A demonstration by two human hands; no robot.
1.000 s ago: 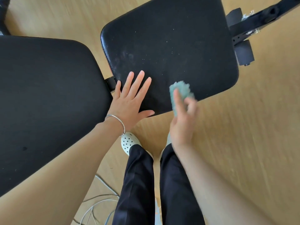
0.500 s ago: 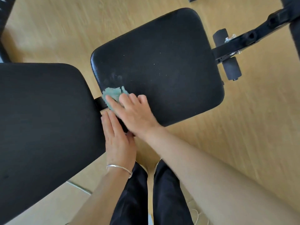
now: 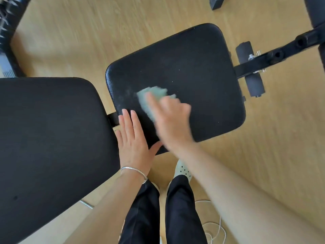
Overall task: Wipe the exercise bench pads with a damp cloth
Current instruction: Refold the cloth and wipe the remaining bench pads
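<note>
- Under the fingers (image 3: 151, 101) of the right hand (image 3: 173, 124) lies the cloth (image 3: 154, 92), a pale green wad pressed on the seat pad (image 3: 193, 71). It juts out beyond the fingertips and along their left side.
- Right hand: blurred. The forefinger stretches over the cloth and the other fingers bend down round it, so the hand grips the cloth.
- Left hand (image 3: 133, 143): flat, fingers straight and close together, thumb splayed to the right. It holds nothing and rests on the near left corner of the seat pad, just left of the right-hand fingers and apart from the cloth.
- Seat pad: black, with pale dusty smears just left of the cloth and small light specks beyond the right-hand fingers.
- Back pad (image 3: 52, 138): black and larger, left of the left-hand fingers. A black bracket (image 3: 113, 118) bridges the narrow gap to the seat pad.
- Silver bangle (image 3: 134, 170): on the left wrist.
- Well right of the right-hand fingers: a black frame bar (image 3: 281, 53) and a foam roller (image 3: 254, 85) at the seat pad's far end.
- Nearer than both hands: wooden floor (image 3: 263, 155), black trousers (image 3: 182, 217), a white perforated shoe (image 3: 182, 170) and a white cable (image 3: 218, 228).
</note>
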